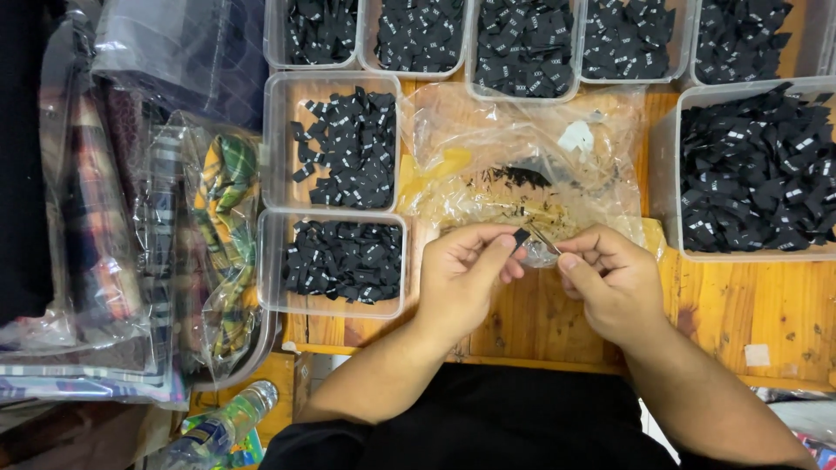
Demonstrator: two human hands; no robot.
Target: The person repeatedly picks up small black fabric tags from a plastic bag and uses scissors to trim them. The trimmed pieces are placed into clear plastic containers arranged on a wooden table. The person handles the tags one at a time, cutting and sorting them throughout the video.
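Two hands work above the bench (540,322): my left hand (461,274) pinches a small black label (521,237), my right hand (610,278) grips a thin pin (544,239); I'd keep both steady and close.

We held a small black label (521,237) pinched at its lower end, so it stood tilted just above the wooden table. Beside it we held a thin, pale pin (545,240), slanted, its upper tip close to the label, over a clear plastic bag.
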